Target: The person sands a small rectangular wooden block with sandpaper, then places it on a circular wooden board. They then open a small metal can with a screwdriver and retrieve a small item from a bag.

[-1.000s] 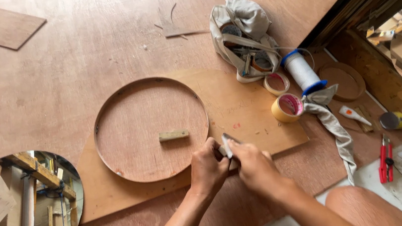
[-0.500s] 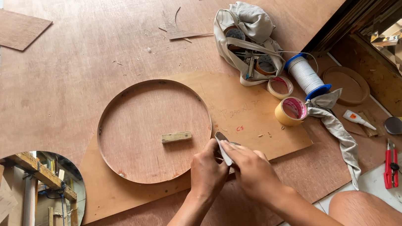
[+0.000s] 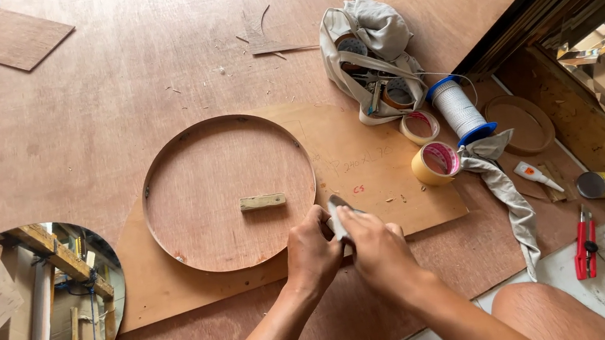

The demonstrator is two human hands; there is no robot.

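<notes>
My left hand and my right hand are pressed together over a small pale grey tool, a blade-like piece sticking up between the fingers. Both hands grip it just off the lower right rim of a round wooden frame with a thin raised edge. A small wooden block lies inside the frame, a hand's width left of my fingers. The frame rests on a lighter plywood sheet.
A round mirror lies at bottom left. At right are a cloth bag, tape rolls, a blue-ended spool of cord, a glue tube, a can and red pliers. My knee is at bottom right.
My hands stay clasped on the small tool, shifting slightly right and lower along the frame's rim. The view has drifted a little; nothing else moved.
</notes>
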